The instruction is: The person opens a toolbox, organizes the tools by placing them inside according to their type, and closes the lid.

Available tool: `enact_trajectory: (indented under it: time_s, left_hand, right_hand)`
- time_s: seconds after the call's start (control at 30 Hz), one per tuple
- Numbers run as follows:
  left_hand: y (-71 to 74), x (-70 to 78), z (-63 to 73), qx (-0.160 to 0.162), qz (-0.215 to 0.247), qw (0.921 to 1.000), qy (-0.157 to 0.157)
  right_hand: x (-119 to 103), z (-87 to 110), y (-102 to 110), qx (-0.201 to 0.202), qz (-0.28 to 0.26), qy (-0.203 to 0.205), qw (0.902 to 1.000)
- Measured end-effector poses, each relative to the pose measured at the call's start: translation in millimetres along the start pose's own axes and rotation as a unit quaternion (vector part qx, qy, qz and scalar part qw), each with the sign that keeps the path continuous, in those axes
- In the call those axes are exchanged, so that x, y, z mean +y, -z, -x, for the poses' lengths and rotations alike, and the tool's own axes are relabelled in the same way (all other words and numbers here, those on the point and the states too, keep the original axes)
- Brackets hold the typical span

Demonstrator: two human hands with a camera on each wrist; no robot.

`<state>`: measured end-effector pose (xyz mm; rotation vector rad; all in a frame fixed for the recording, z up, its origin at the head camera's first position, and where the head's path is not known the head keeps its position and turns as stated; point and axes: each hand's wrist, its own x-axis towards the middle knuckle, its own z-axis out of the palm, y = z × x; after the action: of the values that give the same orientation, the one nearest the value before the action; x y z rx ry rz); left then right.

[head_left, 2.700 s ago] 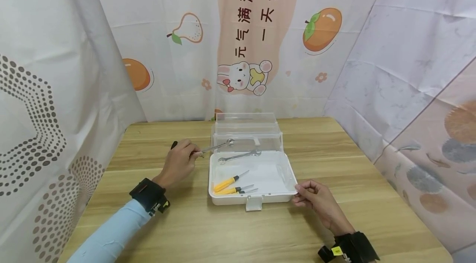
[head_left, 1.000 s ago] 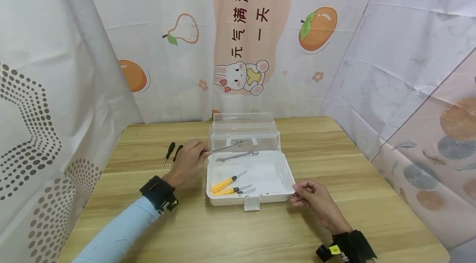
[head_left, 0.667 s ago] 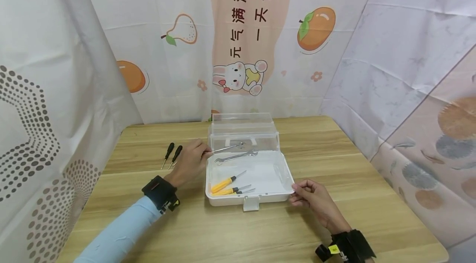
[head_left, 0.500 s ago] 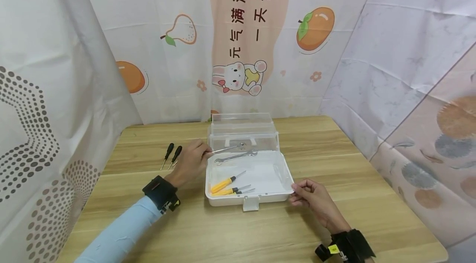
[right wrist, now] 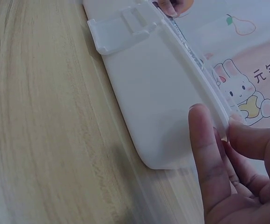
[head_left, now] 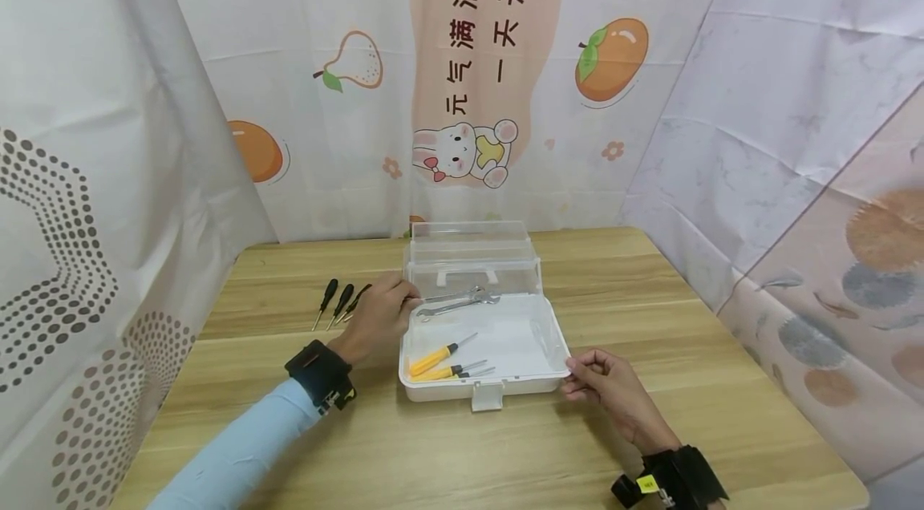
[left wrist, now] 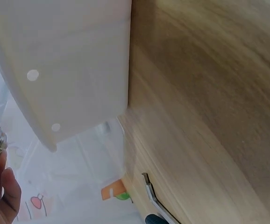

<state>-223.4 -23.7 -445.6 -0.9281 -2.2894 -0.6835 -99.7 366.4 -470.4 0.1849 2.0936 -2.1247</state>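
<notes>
A white toolbox [head_left: 505, 337] stands on the table with its clear lid [head_left: 472, 253] raised at the back. My left hand [head_left: 382, 305] pinches the end of a wrench [head_left: 442, 299] over the box's back left corner. That wrench lies close to another wrench [head_left: 451, 307] along the back of the box; whether they touch I cannot tell. Yellow-handled screwdrivers [head_left: 433, 356] lie at the front left inside. My right hand [head_left: 602, 382] grips the front right corner of the box, thumb on the rim, as the right wrist view shows too.
Black-handled screwdrivers [head_left: 339, 301] and another dark-ended tool [head_left: 357, 300] lie on the wooden table [head_left: 462, 454] left of the box, beside my left hand. The front latch [head_left: 487, 396] hangs down. A printed curtain [head_left: 346, 141] hangs behind the table.
My left hand has carried the wrench rightward over the box, and now the wrench is lower, near the other one. More tools on the left are uncovered. My right hand stays at the corner.
</notes>
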Motion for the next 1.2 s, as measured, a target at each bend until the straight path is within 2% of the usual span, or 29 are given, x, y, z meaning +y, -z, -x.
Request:
enact_trajectory:
  time_s: [0.27,0.5,0.87,1.2]
  left_hand:
    - [-0.8,4.5,0.6,-0.007,0.023,0.9997,-0.001]
    - [-4.0,5.3,-1.5,-0.015,0.026,0.9995,-0.005]
    - [-9.7,10.5,-8.8,-0.036,0.041,0.9985,0.004]
    - [-6.0,13.2,-16.2,-0.094,0.042,0.9938,0.043]
  right_hand:
    - [2,1.2,-1,-0.006,0.001,-0.013,0.9999]
    - [2,2.7,1,-0.02,0.005,0.0,0.9998]
    - [1,1.3,1,-0.009,0.009,-0.007,0.9999]
    - [-1,0.1,0,-0.007,0.008,-0.012,0.9999]
